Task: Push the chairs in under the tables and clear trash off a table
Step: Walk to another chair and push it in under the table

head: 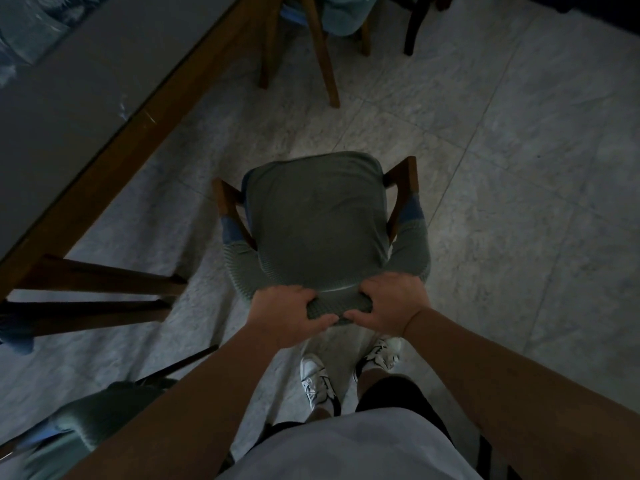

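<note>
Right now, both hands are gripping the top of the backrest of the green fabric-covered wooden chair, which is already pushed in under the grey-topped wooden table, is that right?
Not quite. The head view shows both hands, left and right, gripping the backrest of the green fabric-covered wooden chair, but it stands out on the tiled floor, clear of the grey-topped wooden table, not yet pushed under.

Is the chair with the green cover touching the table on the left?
Apart. The head view shows bare floor between the chair and the table edge.

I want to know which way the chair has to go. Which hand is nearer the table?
Left. The left hand grips the chair back on the side facing the table; the right hand grips the far side.
</note>
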